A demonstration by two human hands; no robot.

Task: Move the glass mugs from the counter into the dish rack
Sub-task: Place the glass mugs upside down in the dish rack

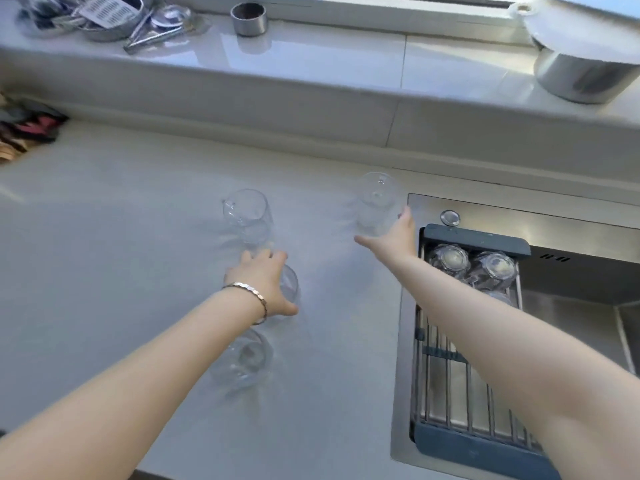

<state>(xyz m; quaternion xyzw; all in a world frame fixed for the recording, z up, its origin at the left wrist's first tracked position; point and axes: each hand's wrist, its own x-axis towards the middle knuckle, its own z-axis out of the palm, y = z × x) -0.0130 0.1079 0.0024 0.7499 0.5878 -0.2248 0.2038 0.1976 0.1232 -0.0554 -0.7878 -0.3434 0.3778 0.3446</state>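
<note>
Several clear glass mugs stand on the white counter [104,271]. My left hand [265,282], with a bracelet on its wrist, is wrapped around one mug [290,284] in the middle of the counter. Another mug [246,216] stands just beyond it, and a third [247,358] sits nearer me, partly under my left forearm. My right hand [394,237] grips a mug [375,202] near the sink's left edge. The dish rack [478,441] lies over the sink and holds upturned mugs [450,259] at its far end.
The steel sink [571,306] is at the right, with a round button [449,217] behind the rack. On the raised ledge stand a small metal cup [248,19], a pile of utensils [104,19] and a large steel pot [581,74]. Cloths [24,129] lie far left.
</note>
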